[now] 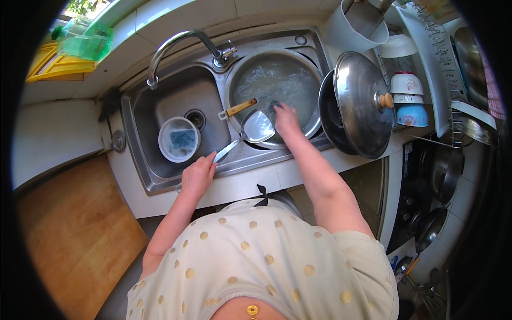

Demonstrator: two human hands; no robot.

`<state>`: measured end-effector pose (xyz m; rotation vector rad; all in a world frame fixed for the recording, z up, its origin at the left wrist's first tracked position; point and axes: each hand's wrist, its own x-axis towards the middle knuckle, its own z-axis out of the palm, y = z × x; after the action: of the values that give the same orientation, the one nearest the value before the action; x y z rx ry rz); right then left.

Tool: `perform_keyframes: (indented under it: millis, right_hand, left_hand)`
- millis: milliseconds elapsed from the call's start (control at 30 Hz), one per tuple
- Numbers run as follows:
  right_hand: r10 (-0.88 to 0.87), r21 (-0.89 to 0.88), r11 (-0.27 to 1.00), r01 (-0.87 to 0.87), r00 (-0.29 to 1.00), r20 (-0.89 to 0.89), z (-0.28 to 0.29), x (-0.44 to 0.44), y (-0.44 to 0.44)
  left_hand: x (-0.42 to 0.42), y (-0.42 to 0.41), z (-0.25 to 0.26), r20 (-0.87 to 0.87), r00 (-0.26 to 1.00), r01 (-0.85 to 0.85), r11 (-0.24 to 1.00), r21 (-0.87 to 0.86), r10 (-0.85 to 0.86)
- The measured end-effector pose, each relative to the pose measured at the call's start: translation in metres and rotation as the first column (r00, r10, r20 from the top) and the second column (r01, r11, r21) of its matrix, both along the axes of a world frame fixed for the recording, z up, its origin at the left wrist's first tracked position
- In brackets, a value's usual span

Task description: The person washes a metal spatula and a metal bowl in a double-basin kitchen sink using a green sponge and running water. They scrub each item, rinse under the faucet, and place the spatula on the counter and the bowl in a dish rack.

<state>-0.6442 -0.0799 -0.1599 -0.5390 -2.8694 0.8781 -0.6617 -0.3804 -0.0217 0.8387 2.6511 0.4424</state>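
My left hand (pixel 199 176) grips the handle of a metal wok spatula (pixel 259 126). Its wet, shiny blade is tilted over the near rim of a large round metal basin (pixel 233 120), which holds cloudy water. Over that water, my right hand (pixel 287 120) has a dark scrubbing pad (pixel 275 105) at its fingertips, partly hidden. A utensil's wooden handle (pixel 241 108) leans across the basin's left rim; its other end is under the water. In the left sink bowl, a white bowl (pixel 161 141) holds a blue-grey sponge (pixel 183 139) in suds.
A chrome faucet (pixel 172 40) arches over the double sink (pixel 176 86). To the right, a metal lid with a wooden knob (pixel 363 104) leans against a dark pan (pixel 330 116). Beyond are a dish rack with bowls (pixel 412 116) and a stove (pixel 412 192). A wooden board (pixel 76 232) lies at left.
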Motion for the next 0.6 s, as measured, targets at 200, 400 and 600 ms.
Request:
perform_keyframes:
  millis: [200,400,600]
  right_hand:
    - [0.297,-0.102,0.944,-0.313,0.943,-0.148,0.045,0.021,-0.076]
    - [0.349,0.084,0.932,-0.352,0.936,0.051,0.028,0.037,-0.041]
    - [0.256,0.141,0.961,-0.239,0.959,-0.120,0.063,0.023,-0.038]
  left_hand:
    - [0.003,0.000,-0.006,0.025,0.997,-0.074,0.997,0.005,0.074]
    - [0.007,0.001,-0.013,0.055,0.988,-0.145,0.989,0.032,0.143]
    - [0.005,0.006,-0.017,0.076,0.984,-0.164,0.986,0.004,0.163]
